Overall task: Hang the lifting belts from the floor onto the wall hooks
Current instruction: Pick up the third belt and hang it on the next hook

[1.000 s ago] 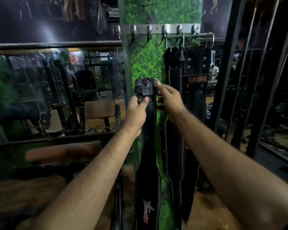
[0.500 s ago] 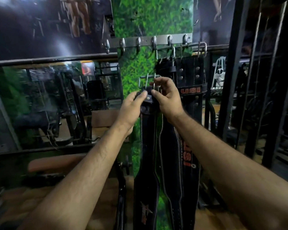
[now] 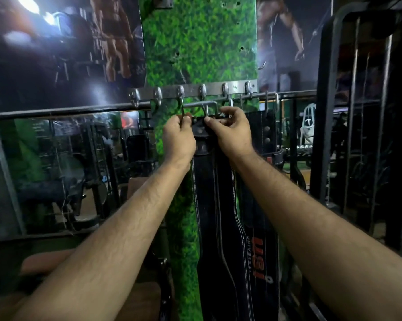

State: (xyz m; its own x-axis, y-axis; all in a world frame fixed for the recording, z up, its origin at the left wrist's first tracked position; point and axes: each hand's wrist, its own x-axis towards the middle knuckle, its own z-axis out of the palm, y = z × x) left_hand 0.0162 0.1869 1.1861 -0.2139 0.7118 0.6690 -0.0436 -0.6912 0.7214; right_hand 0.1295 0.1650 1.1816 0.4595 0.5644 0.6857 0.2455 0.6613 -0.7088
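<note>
Gym wall, seen from head height: a green grass-patterned panel (image 3: 198, 42) stands between dark posters, with a mirror (image 3: 63, 167) below and to its left. Across the lower part of the panel runs a metal hook rail (image 3: 193, 90) bearing a row of hooks. Just below the rail, both hands are raised to the top of a black lifting belt (image 3: 205, 186), which hangs straight down in front of the panel. The left hand (image 3: 179, 137) has its fingers curled around the left side of the belt's top, at its metal buckle (image 3: 210, 110). The right hand (image 3: 232, 130) pinches the right side of the same end, thumb in front, fingers curled over the top. The buckle frame sits right under the hooks; whether it rests on one cannot be told. Just to the right of the held belt hangs a second black belt (image 3: 261, 256) with orange lettering, suspended from the rail. Further right of the rail stands a dark metal rack (image 3: 329, 135).
</note>
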